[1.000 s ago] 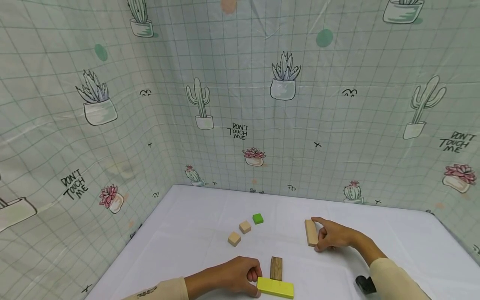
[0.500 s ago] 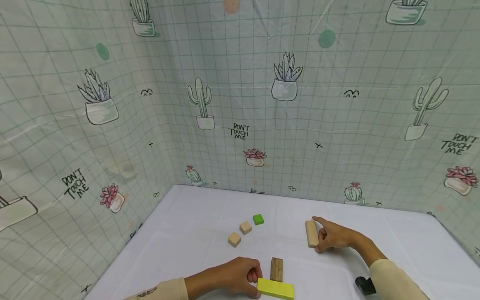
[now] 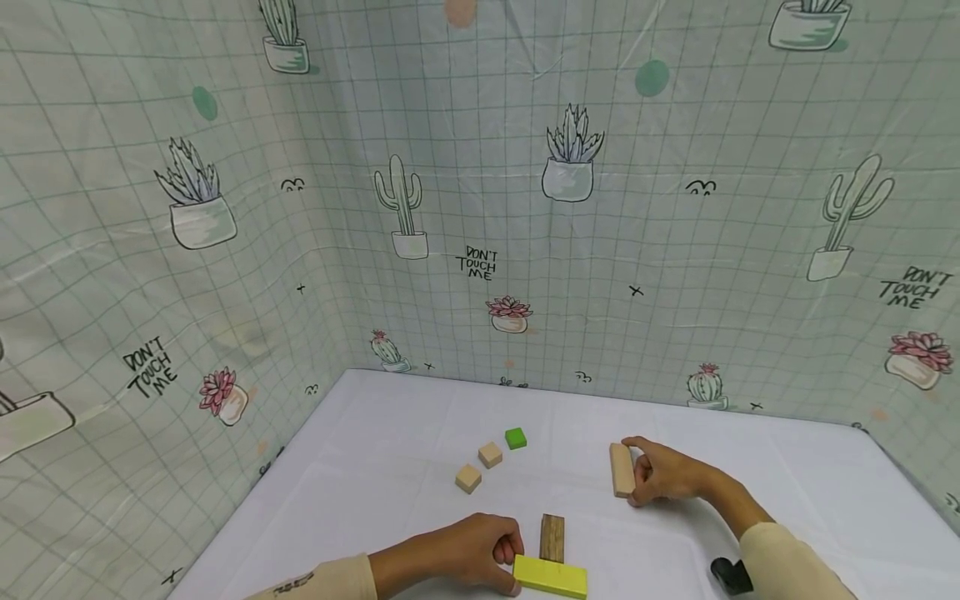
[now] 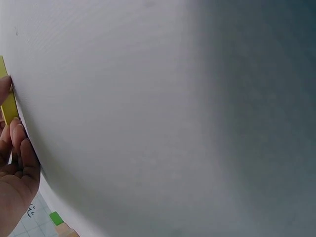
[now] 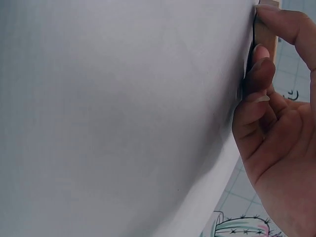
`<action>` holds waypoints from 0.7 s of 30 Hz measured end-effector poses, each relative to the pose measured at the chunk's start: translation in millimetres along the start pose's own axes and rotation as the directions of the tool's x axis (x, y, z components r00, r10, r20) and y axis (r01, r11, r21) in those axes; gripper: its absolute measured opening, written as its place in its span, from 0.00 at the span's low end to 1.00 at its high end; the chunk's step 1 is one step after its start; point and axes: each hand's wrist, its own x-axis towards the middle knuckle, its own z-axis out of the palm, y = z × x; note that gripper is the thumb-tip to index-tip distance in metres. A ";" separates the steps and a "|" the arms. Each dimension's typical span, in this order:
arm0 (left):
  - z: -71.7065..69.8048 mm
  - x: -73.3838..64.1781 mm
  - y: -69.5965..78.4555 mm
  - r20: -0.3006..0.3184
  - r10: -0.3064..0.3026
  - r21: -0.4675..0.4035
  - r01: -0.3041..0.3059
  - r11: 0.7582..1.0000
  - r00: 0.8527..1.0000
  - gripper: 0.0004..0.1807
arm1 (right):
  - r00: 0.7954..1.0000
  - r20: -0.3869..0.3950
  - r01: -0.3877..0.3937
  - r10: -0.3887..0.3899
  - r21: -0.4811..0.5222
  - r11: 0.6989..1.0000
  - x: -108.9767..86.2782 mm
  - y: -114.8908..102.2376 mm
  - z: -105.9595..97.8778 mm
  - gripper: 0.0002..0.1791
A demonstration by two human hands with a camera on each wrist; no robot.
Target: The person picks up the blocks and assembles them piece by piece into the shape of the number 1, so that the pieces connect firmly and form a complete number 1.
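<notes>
My left hand [image 3: 480,548] pinches the left end of a yellow rectangular block [image 3: 551,577] between thumb and fingers, low at the front of the table. Directly behind that block, and seeming to touch it, lies a dark-brown wooden block [image 3: 552,537], lengthwise to me. Further back on the right, my right hand [image 3: 670,472] grips a light wooden block [image 3: 622,471], index finger at the far end and thumb at the near end. The left wrist view catches part of the yellow block [image 4: 9,109]; the right wrist view shows the light block [image 5: 266,37] partly behind the fingers.
Two pale wooden cubes [image 3: 468,478] and a green block [image 3: 516,437] stand in a slanting row left of centre. A black object [image 3: 731,574] lies by the right sleeve. A cactus-print curtain [image 3: 480,208] hangs behind the white table [image 3: 405,433].
The light wooden block and my right hand have shifted very slightly toward me. My left hand and the yellow block stay where they were.
</notes>
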 end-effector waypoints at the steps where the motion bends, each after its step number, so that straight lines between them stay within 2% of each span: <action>1: -0.1 -0.2 0.0 0.000 0.004 0.001 -0.004 1.000 1.000 0.14 | 1.000 0.000 0.007 -0.007 -0.002 1.000 -0.1 0.0 0.4 0.54; 21: -1.0 -1.8 0.7 0.001 0.034 -0.004 -0.034 0.999 0.999 0.14 | 0.996 0.004 0.094 -0.094 -0.064 0.994 7.5 -21.3 18.8 0.52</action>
